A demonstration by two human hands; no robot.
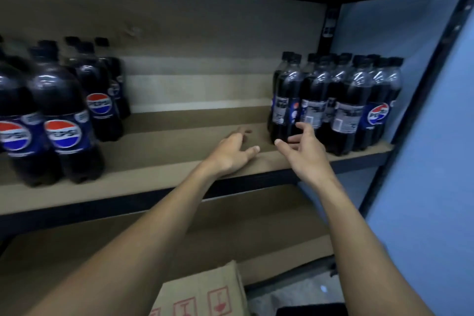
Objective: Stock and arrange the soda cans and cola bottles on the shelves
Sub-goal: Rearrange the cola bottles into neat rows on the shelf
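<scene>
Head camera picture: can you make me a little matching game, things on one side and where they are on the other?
Things:
1. Pepsi bottles showing their logos
2. Pepsi bottles showing mostly back labels
3. cardboard box
4. left hand

Places:
A. below the shelf, at the bottom edge of the view
B. right end of the shelf
C. left end of the shelf
D. over the bare middle of the shelf

Pairs: 1-C, 2-B, 3-A, 4-D
</scene>
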